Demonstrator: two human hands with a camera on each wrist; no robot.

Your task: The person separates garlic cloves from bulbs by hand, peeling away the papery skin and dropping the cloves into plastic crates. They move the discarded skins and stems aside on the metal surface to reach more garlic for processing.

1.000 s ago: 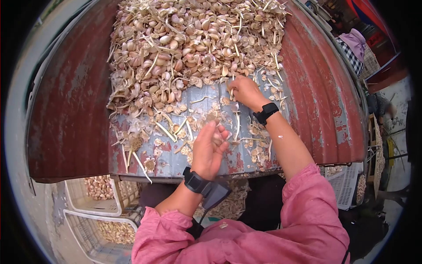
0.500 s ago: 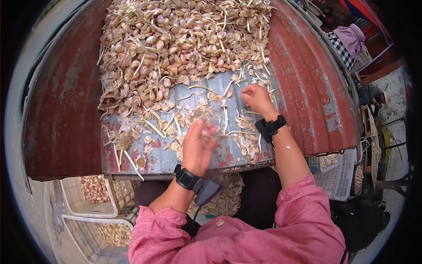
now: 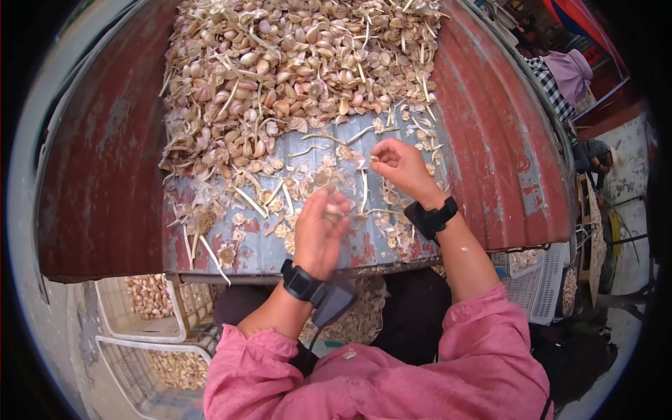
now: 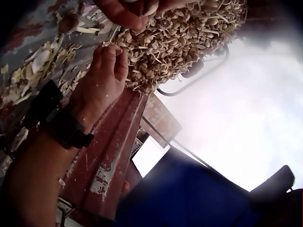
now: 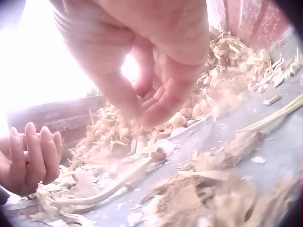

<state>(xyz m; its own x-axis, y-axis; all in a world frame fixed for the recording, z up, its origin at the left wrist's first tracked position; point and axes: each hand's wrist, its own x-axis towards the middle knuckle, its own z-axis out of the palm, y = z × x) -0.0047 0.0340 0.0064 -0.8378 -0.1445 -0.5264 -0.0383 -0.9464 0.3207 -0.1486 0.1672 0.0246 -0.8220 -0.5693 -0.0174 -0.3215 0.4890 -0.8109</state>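
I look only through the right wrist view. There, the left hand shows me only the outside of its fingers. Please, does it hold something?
Observer: Yes. In the left wrist view, a pale clove shows in the left hand.
Operator: Thank you. And what stands below the front edge of the metal surface?
Observer: In the head view, pale plastic crates with garlic cloves inside, on the person's left side.
Operator: Does the right wrist wear something?
Observer: Yes, a black band.
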